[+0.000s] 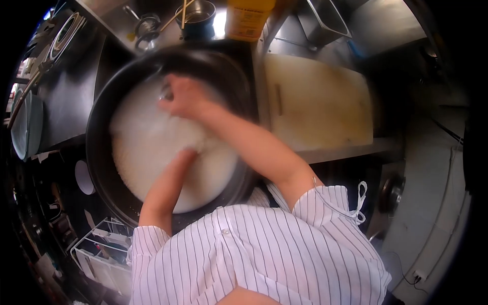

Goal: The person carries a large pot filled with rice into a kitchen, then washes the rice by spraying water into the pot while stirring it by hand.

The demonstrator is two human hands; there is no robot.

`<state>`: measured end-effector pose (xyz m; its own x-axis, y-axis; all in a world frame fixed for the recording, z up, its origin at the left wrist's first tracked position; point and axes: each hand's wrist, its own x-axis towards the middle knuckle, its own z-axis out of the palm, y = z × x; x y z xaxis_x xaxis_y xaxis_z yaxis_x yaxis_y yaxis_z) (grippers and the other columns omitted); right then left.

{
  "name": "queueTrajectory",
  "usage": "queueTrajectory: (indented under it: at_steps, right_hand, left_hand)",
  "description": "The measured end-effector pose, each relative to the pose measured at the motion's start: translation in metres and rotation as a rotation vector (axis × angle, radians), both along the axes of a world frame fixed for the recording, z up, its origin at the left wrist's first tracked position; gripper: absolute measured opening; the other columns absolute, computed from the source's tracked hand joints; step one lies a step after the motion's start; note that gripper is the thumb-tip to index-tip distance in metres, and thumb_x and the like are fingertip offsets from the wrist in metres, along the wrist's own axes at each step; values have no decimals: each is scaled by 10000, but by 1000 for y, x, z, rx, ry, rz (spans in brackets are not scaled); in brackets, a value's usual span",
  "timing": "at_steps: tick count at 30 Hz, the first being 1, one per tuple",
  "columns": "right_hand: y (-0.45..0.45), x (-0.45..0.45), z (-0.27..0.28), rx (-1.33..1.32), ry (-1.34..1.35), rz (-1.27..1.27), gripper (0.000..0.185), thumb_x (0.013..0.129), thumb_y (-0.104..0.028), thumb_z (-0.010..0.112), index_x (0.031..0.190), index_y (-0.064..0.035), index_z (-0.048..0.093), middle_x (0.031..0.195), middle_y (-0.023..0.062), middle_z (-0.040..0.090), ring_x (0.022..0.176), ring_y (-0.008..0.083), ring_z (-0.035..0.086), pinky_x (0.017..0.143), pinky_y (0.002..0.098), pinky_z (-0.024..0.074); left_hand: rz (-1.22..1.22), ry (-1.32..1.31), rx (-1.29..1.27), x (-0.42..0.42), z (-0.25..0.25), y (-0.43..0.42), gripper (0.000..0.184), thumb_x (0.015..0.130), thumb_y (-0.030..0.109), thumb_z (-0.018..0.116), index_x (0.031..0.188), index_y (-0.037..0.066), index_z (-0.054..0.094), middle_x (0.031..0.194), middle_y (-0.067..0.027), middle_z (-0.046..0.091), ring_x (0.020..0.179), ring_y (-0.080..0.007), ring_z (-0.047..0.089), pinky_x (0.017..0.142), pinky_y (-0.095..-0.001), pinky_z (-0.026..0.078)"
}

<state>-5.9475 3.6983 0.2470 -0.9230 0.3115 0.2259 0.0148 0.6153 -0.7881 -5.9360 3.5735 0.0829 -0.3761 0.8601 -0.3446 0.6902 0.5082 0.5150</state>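
Note:
A wide dark basin holds cloudy white water, with pale rice-like grains showing along its left side. My left hand is sunk in the water past the wrist, so its fingers are hidden. Above the far part of the basin, my right hand has curled fingers around or against a small shiny metallic thing. Motion blur keeps me from telling what that thing is.
Behind the basin stand a metal pot with chopsticks across it and a yellow container. A worn cutting board lies at the right. A white wire rack is low on the left, below a pale bowl.

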Motion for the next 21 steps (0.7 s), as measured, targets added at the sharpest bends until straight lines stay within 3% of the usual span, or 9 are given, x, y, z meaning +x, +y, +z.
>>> queueTrajectory:
  at_steps: [10,16,21]
  right_hand:
    - [0,-1,-1,8,24,6,448,633,-356,633,845,19,509,778,186,601,767,323,604,701,383,478]
    - [3,-3,-2,51,12,20,467,652,-378,633,868,21,520,771,183,611,765,313,615,699,375,486]
    - [3,-6,3,16,-9,29,467,654,-376,626,870,25,523,781,180,612,773,311,614,704,375,485]
  left_hand:
    - [242,177,-369,-102,17,-113,294,841,277,442,1029,69,531,829,-42,504,759,-171,493,695,-314,408]
    - [189,82,-536,-64,50,-182,294,846,284,440,1021,67,532,808,-36,507,736,-164,500,677,-304,419]
    - [87,-87,-476,-15,48,-157,294,850,291,439,1015,66,533,791,-30,509,717,-159,505,661,-297,428]
